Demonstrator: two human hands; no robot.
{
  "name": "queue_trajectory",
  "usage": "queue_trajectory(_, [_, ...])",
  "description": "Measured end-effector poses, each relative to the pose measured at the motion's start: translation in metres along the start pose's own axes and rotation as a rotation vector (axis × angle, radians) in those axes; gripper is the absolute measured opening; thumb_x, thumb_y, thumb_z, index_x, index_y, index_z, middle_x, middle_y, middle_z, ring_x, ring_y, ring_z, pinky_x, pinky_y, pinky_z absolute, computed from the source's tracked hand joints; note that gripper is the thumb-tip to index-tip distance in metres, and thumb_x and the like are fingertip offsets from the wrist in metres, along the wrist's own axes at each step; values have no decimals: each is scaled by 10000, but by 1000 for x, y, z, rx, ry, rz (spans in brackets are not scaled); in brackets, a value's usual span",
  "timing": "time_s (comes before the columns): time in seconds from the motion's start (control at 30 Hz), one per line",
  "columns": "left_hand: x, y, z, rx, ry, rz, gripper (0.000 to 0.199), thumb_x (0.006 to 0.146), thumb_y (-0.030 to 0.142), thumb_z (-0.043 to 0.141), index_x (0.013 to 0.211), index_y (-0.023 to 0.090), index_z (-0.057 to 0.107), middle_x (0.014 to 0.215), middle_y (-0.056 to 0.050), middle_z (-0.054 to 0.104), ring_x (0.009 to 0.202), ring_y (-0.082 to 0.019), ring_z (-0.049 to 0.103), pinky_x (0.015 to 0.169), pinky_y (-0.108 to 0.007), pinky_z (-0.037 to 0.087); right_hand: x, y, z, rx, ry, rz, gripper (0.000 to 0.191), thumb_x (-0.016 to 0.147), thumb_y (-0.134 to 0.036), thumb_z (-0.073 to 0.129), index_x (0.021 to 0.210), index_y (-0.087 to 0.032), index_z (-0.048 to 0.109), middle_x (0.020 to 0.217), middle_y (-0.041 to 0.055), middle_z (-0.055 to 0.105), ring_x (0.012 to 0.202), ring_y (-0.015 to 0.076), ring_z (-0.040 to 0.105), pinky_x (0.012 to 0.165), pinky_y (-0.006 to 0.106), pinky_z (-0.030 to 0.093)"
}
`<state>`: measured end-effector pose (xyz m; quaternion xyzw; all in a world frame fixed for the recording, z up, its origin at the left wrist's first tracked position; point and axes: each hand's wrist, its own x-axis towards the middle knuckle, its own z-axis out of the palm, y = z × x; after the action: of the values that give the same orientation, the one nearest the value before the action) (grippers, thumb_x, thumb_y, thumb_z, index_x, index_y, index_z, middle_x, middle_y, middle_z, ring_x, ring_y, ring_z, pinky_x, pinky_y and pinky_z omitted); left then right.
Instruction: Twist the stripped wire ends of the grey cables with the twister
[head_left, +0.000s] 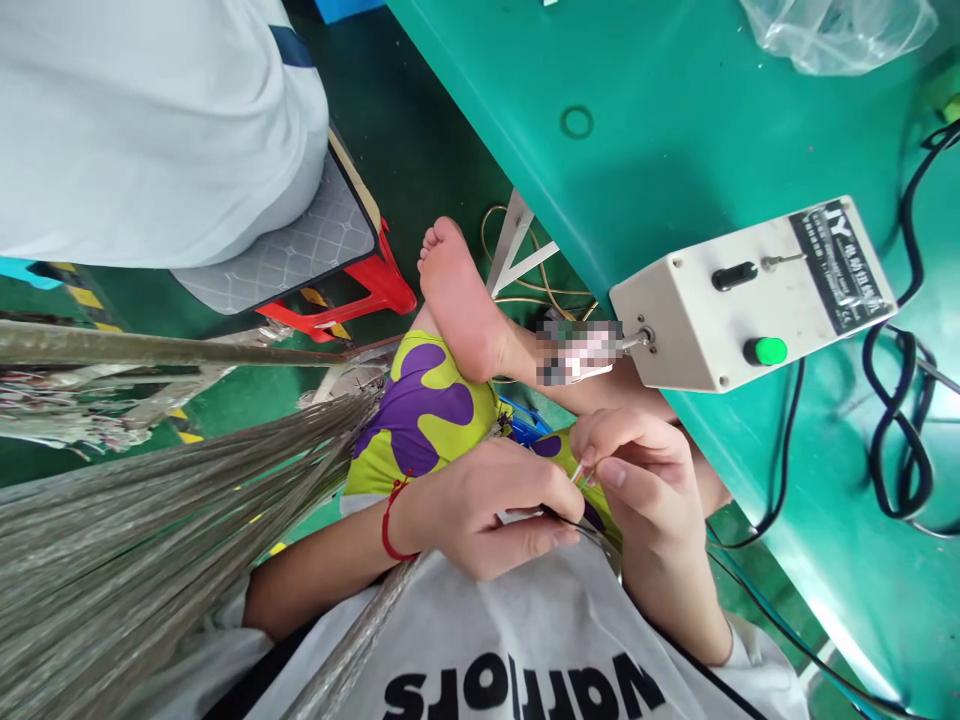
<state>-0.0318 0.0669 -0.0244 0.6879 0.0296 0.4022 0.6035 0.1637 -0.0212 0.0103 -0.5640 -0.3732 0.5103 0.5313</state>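
Note:
My left hand [491, 505], with a red string bracelet at the wrist, has its thumb and fingers pinched around a thin dark wire [564, 518] above my lap. To its right, my right hand [637, 465] pinches a short, thin pale wire end [577, 472] between thumb and forefinger. The two hands nearly touch. A bundle of long grey cables [187, 520] runs from the left under my left wrist. Beyond my right hand, a white machine box [690, 320] with a green button and a black switch sits at the table's edge, its metal spindle pointing left.
The green table [667, 120] fills the right side, with black cords [896, 400] and a clear plastic bag [840, 30] on it. At the upper left, a person in white [150, 120] sits on a red stool [382, 270] with a grey cushion. A metal rail [150, 345] stands left.

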Motion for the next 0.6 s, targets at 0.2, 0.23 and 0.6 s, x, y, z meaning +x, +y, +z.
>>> queue_trajectory(0.2, [-5, 3, 4, 81, 291, -6, 79, 1176, 250, 740, 1123, 239, 683, 775, 30, 721, 569, -109, 621, 592, -253, 514, 8, 4, 6, 75, 186, -130, 110, 976, -236, 813, 877, -280, 830, 736, -30, 636, 646, 158, 535, 646, 330, 450])
queue_trajectory(0.23, [-6, 3, 5, 112, 383, -18, 71, 1156, 221, 767, 1143, 231, 698, 786, 31, 718, 565, -100, 615, 571, -237, 503, 9, 4, 7, 87, 181, -142, 111, 957, -239, 818, 850, -273, 822, 693, -33, 605, 621, 158, 508, 618, 328, 429])
queue_trajectory(0.6, [3, 3, 0, 219, 651, -59, 115, 1118, 171, 817, 1138, 216, 713, 842, 37, 743, 595, -78, 671, 546, -159, 539, 5, 11, 14, 55, 107, -32, 237, 1117, -332, 823, 891, -262, 822, 725, -18, 659, 635, 165, 554, 582, 310, 435])
